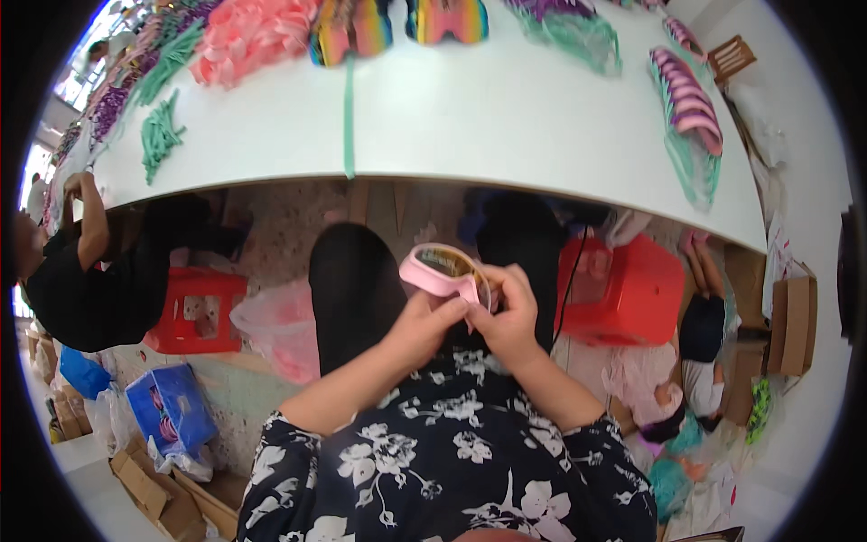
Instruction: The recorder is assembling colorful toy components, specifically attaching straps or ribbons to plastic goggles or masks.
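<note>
Above my lap, I hold a pair of pink-framed goggles [429, 275] with a shiny gold-brown lens. My left hand [423, 327] is closed on the lower left part of the frame. On the other side, my right hand [508, 316] has its fingers wrapped round the right end, with thumb and fingertips pinching near the nose part. My fingers partly cover the frame there. A flat green strap [349, 117] lies on the white table [506, 126] in front of me and reaches its near edge.
Two rainbow-lens goggles [352, 36] lie at the table's far side, beside a heap of coral straps [248, 41]. Green straps [161, 135] are further left. A bagged row of pink goggles [691, 113] lies right. Red stools [623, 289] flank my legs; a co-worker [99, 280] sits left.
</note>
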The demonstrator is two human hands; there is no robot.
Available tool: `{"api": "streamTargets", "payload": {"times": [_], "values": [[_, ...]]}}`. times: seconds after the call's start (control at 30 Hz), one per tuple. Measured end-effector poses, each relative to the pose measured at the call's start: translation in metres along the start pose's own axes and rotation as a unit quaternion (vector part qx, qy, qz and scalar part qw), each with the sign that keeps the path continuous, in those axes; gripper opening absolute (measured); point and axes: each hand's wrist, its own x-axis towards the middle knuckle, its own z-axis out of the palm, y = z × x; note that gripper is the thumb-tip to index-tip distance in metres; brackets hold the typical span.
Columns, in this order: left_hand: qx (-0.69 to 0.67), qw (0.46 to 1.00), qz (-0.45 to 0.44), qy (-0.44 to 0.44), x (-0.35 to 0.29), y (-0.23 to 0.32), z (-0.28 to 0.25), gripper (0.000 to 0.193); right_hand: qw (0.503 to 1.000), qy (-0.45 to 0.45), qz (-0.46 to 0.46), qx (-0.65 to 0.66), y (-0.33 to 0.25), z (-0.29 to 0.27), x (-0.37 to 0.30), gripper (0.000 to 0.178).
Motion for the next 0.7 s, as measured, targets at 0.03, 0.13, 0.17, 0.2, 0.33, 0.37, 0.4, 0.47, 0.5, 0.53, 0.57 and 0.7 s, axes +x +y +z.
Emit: {"api": "streamTargets", "payload": {"times": [0.03,0.13,0.17,0.2,0.33,0.37,0.4,0.47,0.5,0.53,0.57,0.7], "values": [[-0.037,0.999,-0.024,0.013,0.005,-0.001,0.003,0.057,0.999,-0.019,0.033,0.017,0.013,0.002,-0.006,0.043],[-0.074,0.996,-0.017,0.039,0.022,-0.019,-0.002,0.046,0.999,-0.011,-0.017,-0.046,0.005,0.001,-0.001,0.047],[-0.077,0.996,-0.017,0.043,0.022,-0.022,0.000,0.044,0.995,-0.011,-0.042,-0.085,-0.004,-0.001,0.000,0.048],[-0.084,0.996,-0.001,0.041,0.024,-0.022,0.001,0.044,0.996,0.000,-0.040,-0.081,-0.006,0.001,-0.001,0.052],[-0.085,0.995,0.017,0.047,0.020,-0.020,-0.005,0.036,0.983,-0.018,-0.090,-0.162,-0.004,0.005,-0.003,0.059],[-0.077,0.996,0.022,0.048,0.021,-0.020,-0.007,0.034,0.974,-0.025,-0.117,-0.190,-0.003,0.005,-0.002,0.061],[-0.060,0.995,0.031,0.078,0.020,-0.021,-0.008,0.029,0.965,-0.032,-0.144,-0.218,-0.003,0.005,0.001,0.063],[-0.009,0.994,0.000,0.109,0.016,-0.013,-0.008,0.029,0.946,-0.061,-0.157,-0.276,-0.011,-0.003,0.005,0.067],[0.017,0.992,-0.015,0.124,0.013,-0.009,-0.009,0.030,0.935,-0.074,-0.163,-0.305,-0.013,-0.007,0.008,0.070],[0.016,0.992,-0.025,0.124,0.011,-0.006,-0.009,0.031,0.941,-0.077,-0.146,-0.296,-0.013,-0.013,0.009,0.064],[0.031,0.993,-0.016,0.109,0.009,-0.004,-0.008,0.031,0.966,-0.083,-0.113,-0.216,-0.015,-0.012,0.013,0.060],[0.082,0.993,0.008,0.079,0.007,-0.005,-0.001,0.031,0.986,-0.160,0.041,0.023,-0.023,-0.008,0.035,0.053]]}}
